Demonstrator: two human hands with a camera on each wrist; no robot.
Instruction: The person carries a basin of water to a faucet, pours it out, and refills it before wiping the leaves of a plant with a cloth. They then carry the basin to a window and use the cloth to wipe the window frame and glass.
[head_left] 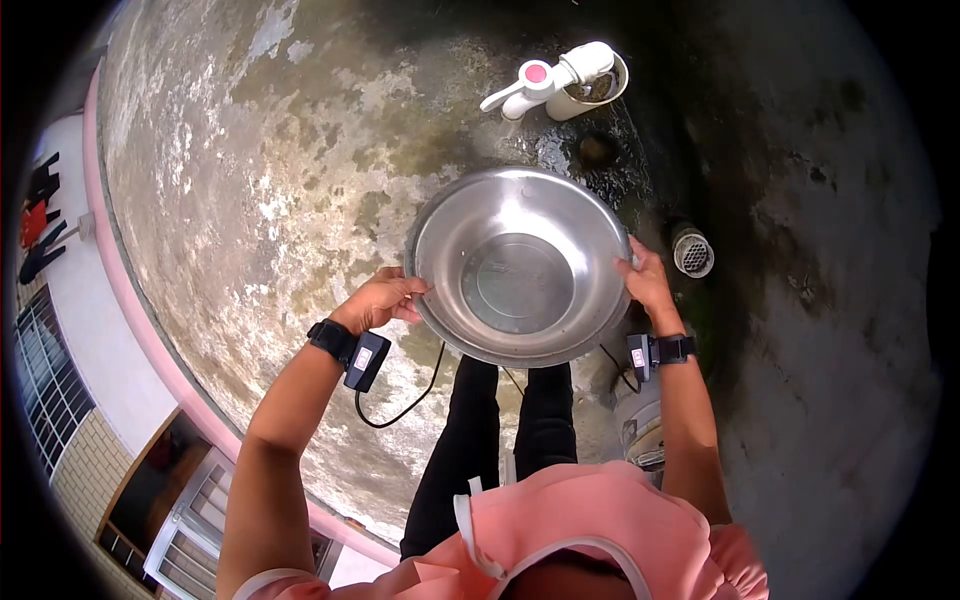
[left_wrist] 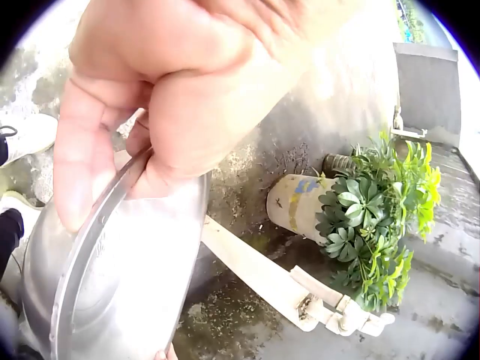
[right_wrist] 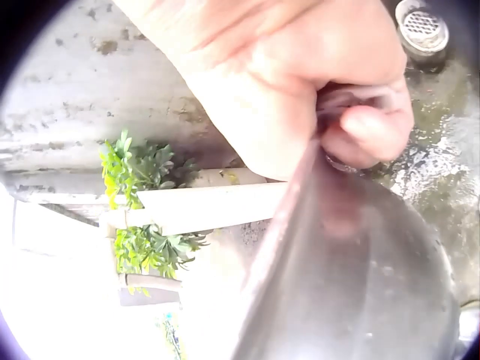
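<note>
weathered concrete (head_left: 270, 190) lies below. your left hand (head_left: 380, 298) and right hand (head_left: 648, 282) pinch opposite rims of the metal basin (head_left: 520, 283), seemingly for balance.

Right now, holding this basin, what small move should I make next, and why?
Perhaps ease the basin forward toward the white tap: your left hand and right hand hold its opposite sides, and the tap sits beyond its far edge.

An outdoor yard: stained, weathered concrete ground (head_left: 300, 190), a white plastic tap with a red-centred handle (head_left: 535, 78), and a leafy green potted plant (left_wrist: 367, 217).
</note>
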